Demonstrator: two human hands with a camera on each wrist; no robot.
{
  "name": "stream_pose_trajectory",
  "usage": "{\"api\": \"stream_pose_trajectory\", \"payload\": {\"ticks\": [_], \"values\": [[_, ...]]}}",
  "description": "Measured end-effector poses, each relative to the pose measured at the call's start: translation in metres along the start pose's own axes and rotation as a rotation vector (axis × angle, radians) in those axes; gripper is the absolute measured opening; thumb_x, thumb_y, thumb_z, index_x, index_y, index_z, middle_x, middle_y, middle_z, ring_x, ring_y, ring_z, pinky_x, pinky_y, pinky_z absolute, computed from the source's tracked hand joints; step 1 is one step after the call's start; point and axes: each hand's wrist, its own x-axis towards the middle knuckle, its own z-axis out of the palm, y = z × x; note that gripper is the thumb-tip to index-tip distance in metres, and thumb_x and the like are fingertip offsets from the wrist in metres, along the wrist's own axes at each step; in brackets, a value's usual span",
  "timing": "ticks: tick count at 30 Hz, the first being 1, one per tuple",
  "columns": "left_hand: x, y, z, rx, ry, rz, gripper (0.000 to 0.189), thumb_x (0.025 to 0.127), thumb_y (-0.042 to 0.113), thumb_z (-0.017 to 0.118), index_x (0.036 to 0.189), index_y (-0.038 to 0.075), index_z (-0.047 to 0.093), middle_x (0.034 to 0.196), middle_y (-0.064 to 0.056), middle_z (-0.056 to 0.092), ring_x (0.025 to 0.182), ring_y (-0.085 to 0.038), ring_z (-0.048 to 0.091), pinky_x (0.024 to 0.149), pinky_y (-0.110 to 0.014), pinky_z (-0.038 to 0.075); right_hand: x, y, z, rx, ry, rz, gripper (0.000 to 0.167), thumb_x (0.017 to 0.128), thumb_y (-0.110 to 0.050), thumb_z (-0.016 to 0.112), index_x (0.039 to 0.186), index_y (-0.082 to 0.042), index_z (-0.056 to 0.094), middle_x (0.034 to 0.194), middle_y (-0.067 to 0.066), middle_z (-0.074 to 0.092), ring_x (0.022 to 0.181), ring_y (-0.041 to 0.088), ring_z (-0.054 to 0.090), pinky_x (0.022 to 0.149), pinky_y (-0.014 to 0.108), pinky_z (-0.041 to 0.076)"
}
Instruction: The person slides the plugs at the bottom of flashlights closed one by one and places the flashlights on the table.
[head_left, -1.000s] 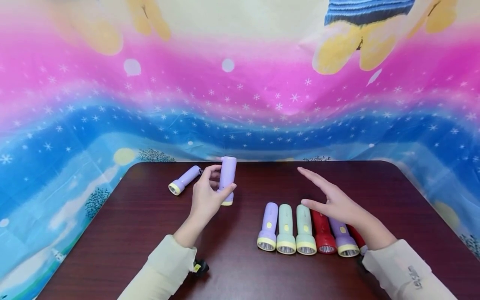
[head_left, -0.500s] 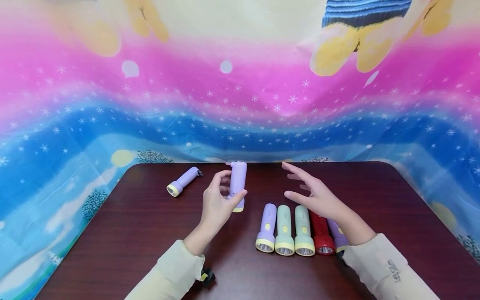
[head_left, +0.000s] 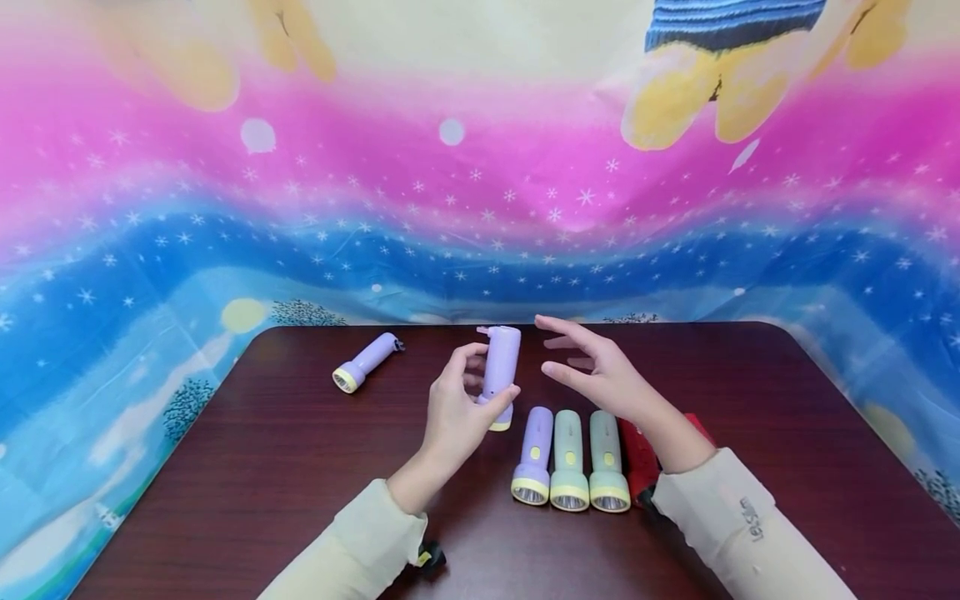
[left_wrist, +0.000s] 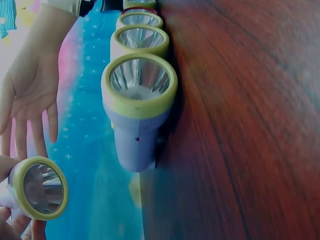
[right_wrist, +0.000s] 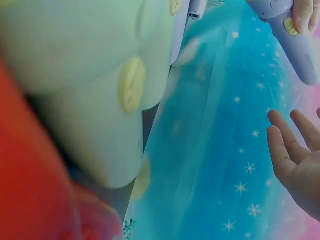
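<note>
My left hand [head_left: 467, 417] holds a lilac flashlight [head_left: 502, 362] above the table, its yellow-rimmed lens [left_wrist: 44, 188] pointing down. To the right of it my right hand [head_left: 611, 379] hovers, fingers extended and apart from the flashlight, with nothing in it. Below the hands lies a row of flashlights: a lilac one [head_left: 534, 454], a pale green one [head_left: 570, 458], a second pale green one [head_left: 608, 458] and a red one [head_left: 639, 454]. The right forearm hides the rest of the row. In the right wrist view the held flashlight [right_wrist: 295, 47] shows its yellow switch.
Another lilac flashlight [head_left: 369, 362] lies slanted near the far left of the dark wooden table [head_left: 300, 467]. A colourful printed cloth [head_left: 480, 167] hangs behind the table's far edge. A black wrist device [head_left: 431, 558] sits under the left cuff.
My left hand has carried the lilac flashlight to the right. My right hand has moved left towards it, narrowing the gap. The flashlights on the table stay put.
</note>
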Motion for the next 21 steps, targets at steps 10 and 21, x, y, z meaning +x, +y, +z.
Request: {"api": "stream_pose_trajectory", "payload": {"ticks": [10, 21], "values": [[-0.002, 0.007, 0.007, -0.007, -0.038, 0.019, 0.059, 0.076, 0.017, 0.087, 0.125, 0.011, 0.055, 0.103, -0.008, 0.069, 0.082, -0.017, 0.068, 0.075, -0.031, 0.059, 0.007, -0.003, 0.011, 0.042, 0.008, -0.041, 0.059, 0.094, -0.013, 0.069, 0.148, -0.012, 0.046, 0.146, 0.012, 0.053, 0.123, 0.032, 0.060, 0.098, 0.057, 0.051], [-0.006, 0.018, 0.008, -0.006, -0.063, -0.014, 0.060, 0.076, 0.019, 0.087, 0.127, 0.013, 0.054, 0.104, -0.006, 0.068, 0.079, -0.014, 0.067, 0.071, -0.024, 0.056, 0.010, -0.005, 0.015, 0.072, 0.017, -0.050, 0.058, 0.090, -0.008, 0.073, 0.144, -0.007, 0.051, 0.128, 0.014, 0.062, 0.098, 0.023, 0.067, 0.079, 0.031, 0.059]]}}
